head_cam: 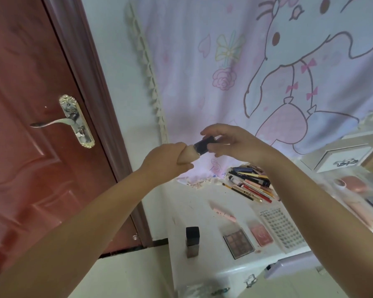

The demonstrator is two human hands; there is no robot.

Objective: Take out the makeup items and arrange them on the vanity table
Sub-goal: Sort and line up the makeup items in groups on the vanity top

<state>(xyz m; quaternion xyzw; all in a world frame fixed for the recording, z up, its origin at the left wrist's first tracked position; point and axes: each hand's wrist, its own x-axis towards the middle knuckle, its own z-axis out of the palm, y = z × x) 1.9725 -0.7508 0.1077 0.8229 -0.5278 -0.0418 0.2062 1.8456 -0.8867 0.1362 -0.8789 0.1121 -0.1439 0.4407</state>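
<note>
Makeup bottle (190, 154): beige body gripped in left hand (164, 162), black cap (204, 145) pinched by right hand (235, 145). Probably light, rigid, smooth; hold by body above table (202, 211).

The bottle (189, 155) up top looks like smooth beige plastic with a glossy dark cap (203, 144). The white bench (200, 208) has a slick, scuffed finish, the door (30, 125) is reddish wood-look with a shiny metal handle (52, 122), and the curtain (256, 67) is thin printed cloth.
</note>
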